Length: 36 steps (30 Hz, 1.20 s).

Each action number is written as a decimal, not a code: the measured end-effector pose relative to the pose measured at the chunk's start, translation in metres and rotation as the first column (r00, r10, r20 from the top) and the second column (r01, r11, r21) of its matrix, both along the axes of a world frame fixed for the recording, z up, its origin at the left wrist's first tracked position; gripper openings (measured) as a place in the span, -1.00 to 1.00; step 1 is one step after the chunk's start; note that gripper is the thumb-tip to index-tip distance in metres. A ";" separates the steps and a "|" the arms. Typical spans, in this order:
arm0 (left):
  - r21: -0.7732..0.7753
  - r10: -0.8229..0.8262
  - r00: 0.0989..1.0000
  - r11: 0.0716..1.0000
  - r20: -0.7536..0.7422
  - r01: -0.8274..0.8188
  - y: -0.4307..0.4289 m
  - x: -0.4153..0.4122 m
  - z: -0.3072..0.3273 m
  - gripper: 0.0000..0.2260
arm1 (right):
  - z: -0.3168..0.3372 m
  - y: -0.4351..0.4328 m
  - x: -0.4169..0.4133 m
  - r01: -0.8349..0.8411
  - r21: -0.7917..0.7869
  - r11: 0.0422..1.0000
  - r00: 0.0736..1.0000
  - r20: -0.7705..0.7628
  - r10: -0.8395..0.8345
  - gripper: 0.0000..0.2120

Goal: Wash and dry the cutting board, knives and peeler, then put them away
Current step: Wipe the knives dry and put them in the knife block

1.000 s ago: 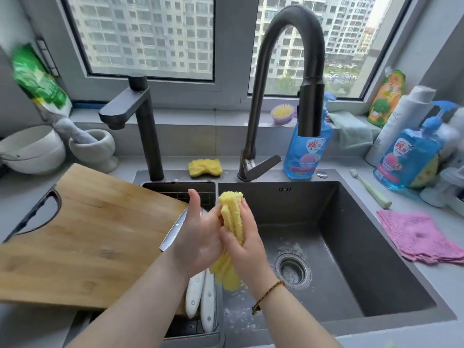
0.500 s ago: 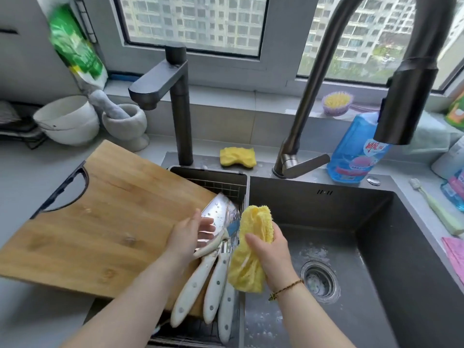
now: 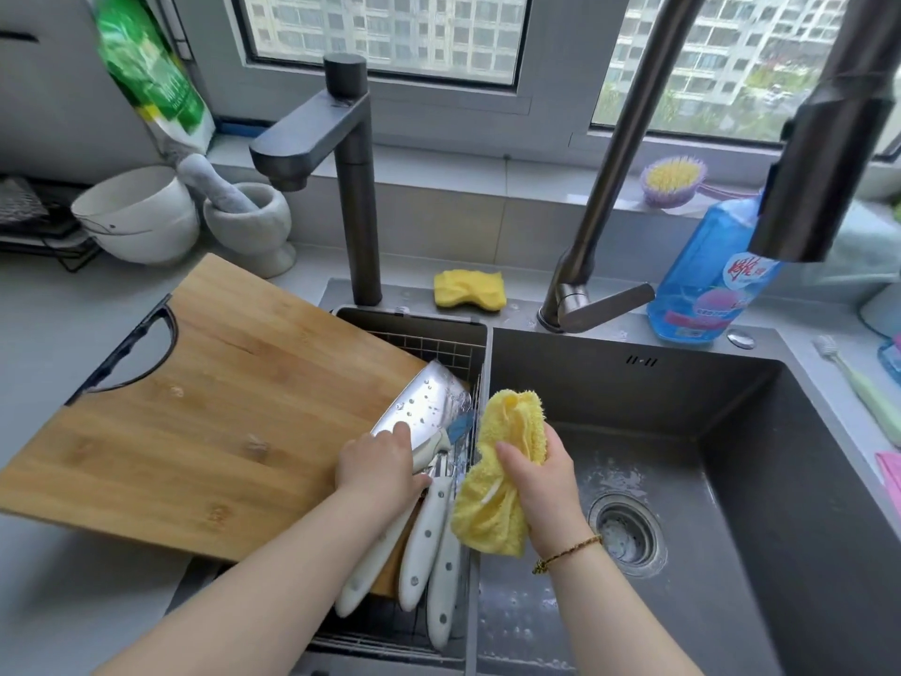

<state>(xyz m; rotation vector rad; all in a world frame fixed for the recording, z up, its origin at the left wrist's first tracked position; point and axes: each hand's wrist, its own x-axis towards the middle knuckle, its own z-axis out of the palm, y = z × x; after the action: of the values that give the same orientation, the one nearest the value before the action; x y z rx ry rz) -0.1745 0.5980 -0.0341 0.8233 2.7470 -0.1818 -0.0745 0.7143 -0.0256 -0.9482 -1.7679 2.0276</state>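
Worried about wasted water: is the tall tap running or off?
Off. No stream falls from the tall tap into the sink; only suds and droplets lie beside the drain.

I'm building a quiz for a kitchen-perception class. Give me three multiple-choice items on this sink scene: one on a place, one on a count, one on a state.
1. Where does the yellow sponge lie? A) on the cutting board B) in the wire rack C) on the ledge behind the sink
2. How many white knife handles show? A) two B) three C) five
3. What state is the cleaver in? A) blade beaded with water drops B) blade dry C) wrapped in cloth
Answers: C, it sits behind the basins; B, three lie side by side; A, drops glisten on the steel.
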 end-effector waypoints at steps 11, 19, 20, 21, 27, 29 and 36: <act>0.260 0.157 0.845 0.909 0.511 -0.326 -0.010 -0.006 0.025 -0.72 | 0.008 0.001 0.003 0.068 0.043 0.997 0.995 -0.073 -0.065 -0.72; 0.606 0.079 0.761 0.553 0.644 -0.571 -0.030 0.016 0.053 -0.79 | 0.028 -0.028 0.004 0.178 0.609 0.773 0.941 -0.334 0.046 -0.60; 0.618 0.057 0.749 0.525 0.661 -0.585 -0.028 0.019 0.056 -0.74 | 0.027 -0.032 0.001 0.185 0.738 0.649 0.939 -0.328 0.106 -0.55; 0.626 0.036 0.731 0.489 0.681 -0.607 -0.026 0.022 0.057 -0.68 | 0.023 -0.033 -0.003 0.190 0.835 0.516 0.945 -0.299 0.136 -0.52; 0.645 -0.045 0.692 0.410 0.720 -0.645 -0.028 0.030 0.063 -0.76 | 0.025 -0.016 -0.008 0.081 0.974 0.212 0.985 -0.111 0.133 -0.42; 0.649 -0.078 0.683 0.404 0.726 -0.644 -0.030 0.032 0.066 -0.79 | 0.030 -0.010 -0.007 0.074 0.977 0.199 0.986 -0.101 0.130 -0.42; 0.668 -0.164 0.670 0.409 0.724 -0.622 -0.033 0.034 0.071 -0.78 | 0.060 0.029 -0.010 0.109 0.961 0.255 0.994 -0.106 -0.023 -0.53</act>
<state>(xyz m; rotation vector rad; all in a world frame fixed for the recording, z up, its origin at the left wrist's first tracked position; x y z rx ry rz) -0.1401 0.5646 0.0366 0.4255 1.9372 1.5117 -0.0847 0.7432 0.0344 -0.4454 -2.3014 0.4857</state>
